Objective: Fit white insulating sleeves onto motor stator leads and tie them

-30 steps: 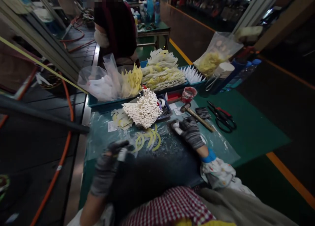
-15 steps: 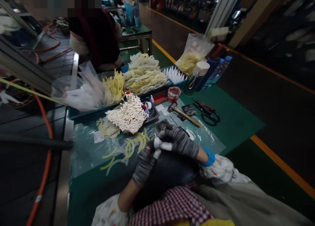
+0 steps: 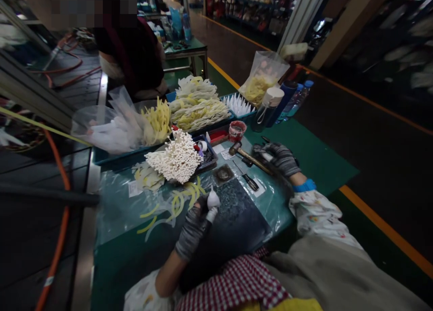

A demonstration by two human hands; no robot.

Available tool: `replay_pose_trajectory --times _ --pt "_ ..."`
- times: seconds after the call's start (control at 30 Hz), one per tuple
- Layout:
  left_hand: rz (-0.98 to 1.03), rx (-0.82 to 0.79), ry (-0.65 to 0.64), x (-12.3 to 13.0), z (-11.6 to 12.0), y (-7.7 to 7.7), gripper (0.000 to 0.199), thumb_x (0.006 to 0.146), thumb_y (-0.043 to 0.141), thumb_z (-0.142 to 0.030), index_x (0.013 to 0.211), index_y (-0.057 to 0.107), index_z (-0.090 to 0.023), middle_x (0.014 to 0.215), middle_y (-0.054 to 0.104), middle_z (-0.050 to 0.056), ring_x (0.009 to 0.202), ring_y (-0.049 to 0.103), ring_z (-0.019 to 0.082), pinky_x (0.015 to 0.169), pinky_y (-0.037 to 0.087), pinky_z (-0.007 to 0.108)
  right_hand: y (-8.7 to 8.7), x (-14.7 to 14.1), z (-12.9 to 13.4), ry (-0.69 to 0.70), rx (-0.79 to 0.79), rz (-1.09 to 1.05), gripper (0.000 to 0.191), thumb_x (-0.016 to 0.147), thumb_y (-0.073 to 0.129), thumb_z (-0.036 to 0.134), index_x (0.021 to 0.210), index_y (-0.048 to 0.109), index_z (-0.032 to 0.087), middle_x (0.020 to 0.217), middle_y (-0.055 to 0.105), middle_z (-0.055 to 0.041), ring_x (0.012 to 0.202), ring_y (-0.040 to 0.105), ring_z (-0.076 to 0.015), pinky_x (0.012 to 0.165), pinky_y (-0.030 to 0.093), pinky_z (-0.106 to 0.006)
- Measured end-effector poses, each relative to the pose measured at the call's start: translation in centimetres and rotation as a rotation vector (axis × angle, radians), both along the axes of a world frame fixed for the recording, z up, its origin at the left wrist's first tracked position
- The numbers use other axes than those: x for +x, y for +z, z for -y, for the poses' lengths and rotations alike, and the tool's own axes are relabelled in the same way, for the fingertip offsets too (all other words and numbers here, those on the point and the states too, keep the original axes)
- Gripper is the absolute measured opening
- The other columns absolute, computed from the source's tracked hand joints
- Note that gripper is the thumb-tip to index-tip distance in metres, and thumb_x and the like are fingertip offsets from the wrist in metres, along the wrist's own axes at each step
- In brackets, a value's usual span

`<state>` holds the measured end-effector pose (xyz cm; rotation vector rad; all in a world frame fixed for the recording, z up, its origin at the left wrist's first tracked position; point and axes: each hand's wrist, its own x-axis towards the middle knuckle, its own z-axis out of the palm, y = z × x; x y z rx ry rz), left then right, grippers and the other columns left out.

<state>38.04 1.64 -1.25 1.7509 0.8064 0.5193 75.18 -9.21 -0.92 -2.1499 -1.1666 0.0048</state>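
My left hand [image 3: 196, 223], in a grey glove with a white-wrapped fingertip, pinches a small white bulb-shaped piece [image 3: 213, 198] with its thin tip upward. A dark mat [image 3: 233, 229] lies beneath. At the right, my right hand [image 3: 282, 159], also gloved, is over the spot where dark strips and black-and-red scissors lay. Motion smears its fingers, and whether anything is between them is unclear. Near it lie a hammer [image 3: 252, 157] and a screwdriver [image 3: 248, 179]. Curved yellow-green strips [image 3: 179, 202] are spread left of my left hand.
A bundle of white-tipped stems [image 3: 177, 160] stands behind the strips. Farther back are trays of pale yellow-green strips [image 3: 199, 105], white cones [image 3: 238, 104], a red-stained cup [image 3: 237, 129], a clear bag [image 3: 264, 76] and bottles [image 3: 269, 108]. A co-worker [image 3: 130, 53] is beyond the table.
My right hand has left the white piece and moved right, over the dark strips and scissors. My left hand keeps the piece, now tip up. The mat and screwdriver are uncovered.
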Motion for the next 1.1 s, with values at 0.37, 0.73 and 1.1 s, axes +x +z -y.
replay_pose_trajectory --times 0.37,0.73,1.1 --pt "-0.118 0.050 -0.141 1.6 0.7 2.0 0.038 0.095 0.062 -0.041 0.125 0.073 -0.021 0.120 0.080 0.010 0.111 0.075 0.029 0.105 0.059 0.045 4.8 -11.5 -2.7 0.306 0.124 -0.708 0.037 0.089 0.073 0.062 0.099 0.077 0.026 0.107 0.082 -0.0037 0.100 0.074 -0.0249 0.091 0.061 -0.039" --pt "-0.128 0.118 -0.026 1.2 0.3 3.4 0.035 0.099 0.058 -0.043 0.122 0.073 -0.022 0.119 0.079 0.010 0.111 0.075 0.027 0.107 0.058 0.042 5.0 -13.8 -3.4 0.417 0.172 -0.943 0.033 0.078 0.088 0.054 0.087 0.073 0.026 0.094 0.078 -0.0012 0.093 0.071 -0.0230 0.093 0.058 -0.042" --pt "-0.118 0.075 0.021 1.1 0.3 3.5 0.028 0.093 0.064 -0.046 0.101 0.075 -0.021 0.102 0.078 0.012 0.101 0.074 0.032 0.100 0.059 0.047 5.4 -15.5 -3.5 0.431 0.232 -0.943 0.035 0.080 0.084 0.058 0.094 0.072 0.028 0.102 0.079 -0.0009 0.103 0.074 -0.0255 0.098 0.061 -0.043"
